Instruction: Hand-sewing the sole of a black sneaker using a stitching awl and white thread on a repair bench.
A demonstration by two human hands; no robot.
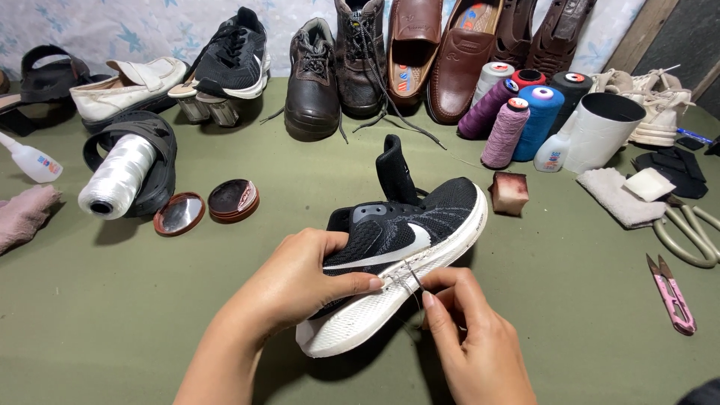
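A black knit sneaker point(409, 225) with a white sole lies tilted on its side over the green table. My left hand point(300, 281) grips its heel and upper, thumb pressed near the sole edge. Just to the right, my right hand point(461, 322) pinches a thin metal needle point(415, 279) at the seam where the upper meets the white sole. A pale thread shows at that seam.
Several thread spools point(517, 112) and a white cup point(600, 131) stand at the back right. Scissors point(690, 232) and pink snips point(673, 294) lie at the right. A white thread cone point(120, 176), an open polish tin point(232, 199) and its lid sit at the left. Shoes line the back edge.
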